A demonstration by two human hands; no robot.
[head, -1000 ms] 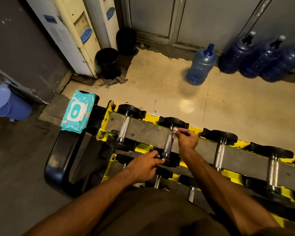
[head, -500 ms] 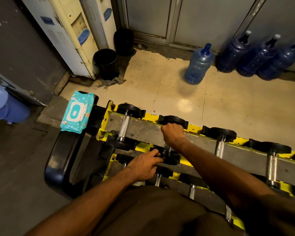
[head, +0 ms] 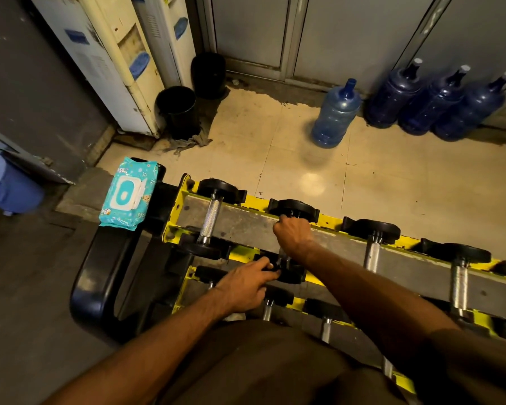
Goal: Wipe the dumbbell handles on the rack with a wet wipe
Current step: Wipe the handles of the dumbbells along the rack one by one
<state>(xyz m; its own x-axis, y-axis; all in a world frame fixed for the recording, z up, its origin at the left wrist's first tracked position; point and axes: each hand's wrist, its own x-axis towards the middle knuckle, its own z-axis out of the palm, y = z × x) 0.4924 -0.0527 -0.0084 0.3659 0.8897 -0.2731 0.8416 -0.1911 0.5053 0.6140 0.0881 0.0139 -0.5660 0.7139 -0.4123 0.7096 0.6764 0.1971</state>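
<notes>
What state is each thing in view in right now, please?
Right hand: fisted round the second dumbbell handle.
Left hand: holds that dumbbell's near head.
Leftmost dumbbell: resting on rack, untouched.
Wipes pack: lying face up beside the rack.
Light-blue jug: upright on floor.

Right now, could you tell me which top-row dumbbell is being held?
The second dumbbell from the left end: the right hand is curled round its handle and the left hand holds its near weight. The other handles lie bare.
</notes>
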